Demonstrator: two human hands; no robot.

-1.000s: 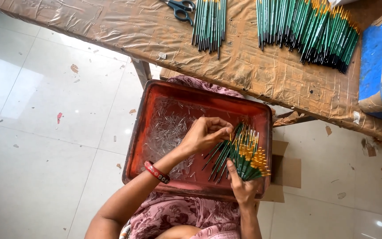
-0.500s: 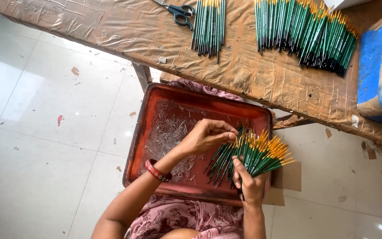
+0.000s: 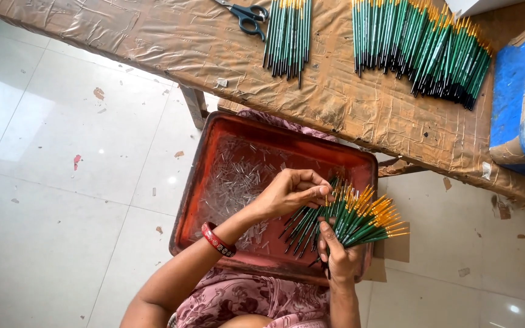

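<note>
The lower ends of the green brushes [image 3: 350, 218] vanish behind the right hand [image 3: 338, 258], which grips the fanned bundle. Beneath lies a red tray [image 3: 199, 182] strewn with clear caps [image 3: 238, 179]; beyond it, a table [image 3: 171, 42] with scissors [image 3: 247, 13]. The left hand [image 3: 290, 191], fingers curled, pinches one brush at the bundle's top.

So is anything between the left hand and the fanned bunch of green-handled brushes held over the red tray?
Nothing visible. The left hand is already pinching at the top of the fanned bunch of green-handled brushes, which the right hand grips from below, above the red tray.
</note>
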